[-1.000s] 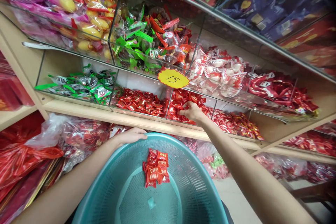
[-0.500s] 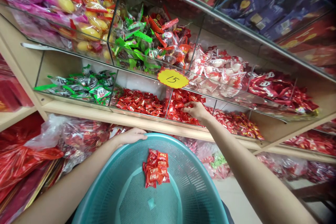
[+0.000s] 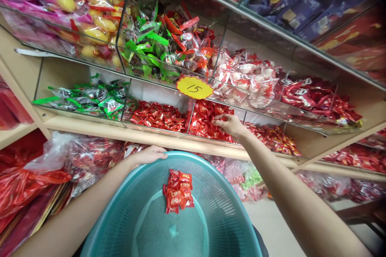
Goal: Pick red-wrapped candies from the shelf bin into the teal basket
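A teal plastic basket [image 3: 105,209] with mesh sides fills the lower middle of the head view. On its far left rim lies my left hand [image 3: 149,155], fingers closed over the edge. A small cluster of red wrapped candies [image 3: 177,190] rests inside the basket, toward its far side. My right hand [image 3: 229,124] reaches into a low shelf compartment, just above a heap of red wrapped candies [image 3: 202,118]. Its fingers are bent and drawn together at the candies; whatever is between the fingertips is hidden from me.
A glass-fronted shelf holds candies in divided compartments, including green-wrapped candies [image 3: 105,98] at left. A yellow price tag [image 3: 194,87] marked 15 hangs above my right hand. Bagged goods [image 3: 93,156] lie below the wooden ledge [image 3: 90,128]. A red plastic bag [image 3: 21,196] is at far left.
My right hand has shifted slightly to the right over the red candies. The shelf sits a little further left in view. My left hand remains on the basket rim.
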Available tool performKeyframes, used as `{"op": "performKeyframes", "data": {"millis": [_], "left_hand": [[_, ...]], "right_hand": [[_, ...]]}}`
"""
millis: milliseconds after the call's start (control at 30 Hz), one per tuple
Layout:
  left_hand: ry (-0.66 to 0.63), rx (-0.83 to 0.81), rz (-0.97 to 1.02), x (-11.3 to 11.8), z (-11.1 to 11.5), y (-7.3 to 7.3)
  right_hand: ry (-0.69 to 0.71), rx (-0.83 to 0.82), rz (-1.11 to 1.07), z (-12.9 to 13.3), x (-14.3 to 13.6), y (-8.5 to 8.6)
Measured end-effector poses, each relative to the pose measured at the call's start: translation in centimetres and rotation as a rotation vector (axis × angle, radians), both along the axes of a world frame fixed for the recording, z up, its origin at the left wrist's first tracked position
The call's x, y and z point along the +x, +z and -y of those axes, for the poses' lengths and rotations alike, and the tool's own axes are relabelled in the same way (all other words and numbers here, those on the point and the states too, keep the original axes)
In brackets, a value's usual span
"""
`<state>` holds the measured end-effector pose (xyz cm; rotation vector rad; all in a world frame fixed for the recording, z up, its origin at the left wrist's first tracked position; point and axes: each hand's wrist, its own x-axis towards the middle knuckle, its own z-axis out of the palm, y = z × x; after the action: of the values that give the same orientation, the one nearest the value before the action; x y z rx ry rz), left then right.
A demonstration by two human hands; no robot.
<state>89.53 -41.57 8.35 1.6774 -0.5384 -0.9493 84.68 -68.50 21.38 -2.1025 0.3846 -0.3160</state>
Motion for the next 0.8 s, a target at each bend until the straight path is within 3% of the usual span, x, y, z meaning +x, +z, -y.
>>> {"op": "performKeyframes", "data": {"millis": [167, 267, 367, 500, 633, 800], "left_hand": [[-0.031, -0.007, 0.023, 0.3, 0.1, -0.5], [-0.025, 0.006, 0.037, 0.3, 0.2, -0.6], [-0.027, 0.014, 0.028, 0.2, 0.2, -0.4], [-0.025, 0.045, 0.054, 0.0, 0.2, -0.2], [-0.02, 0.048, 0.083, 0.1, 0.2, -0.3], [0.003, 0.048, 0.042, 0.0, 0.2, -0.2]], "right_hand": [[0.08, 0.093, 0.015, -1.1, -1.9, 0.7], [0.181, 0.025, 0.044, -2.4, -4.6, 0.1], [0.406, -0.13, -0.019, -3.8, -8.0, -2.9], [0.695, -0.486, -0.148, -5.9, -12.4, -9.1], [0.804, -0.809, -0.3, -7.9, -14.6, -13.5], [0.864, -1.175, -0.247, -9.1, -15.0, -16.2]]}}
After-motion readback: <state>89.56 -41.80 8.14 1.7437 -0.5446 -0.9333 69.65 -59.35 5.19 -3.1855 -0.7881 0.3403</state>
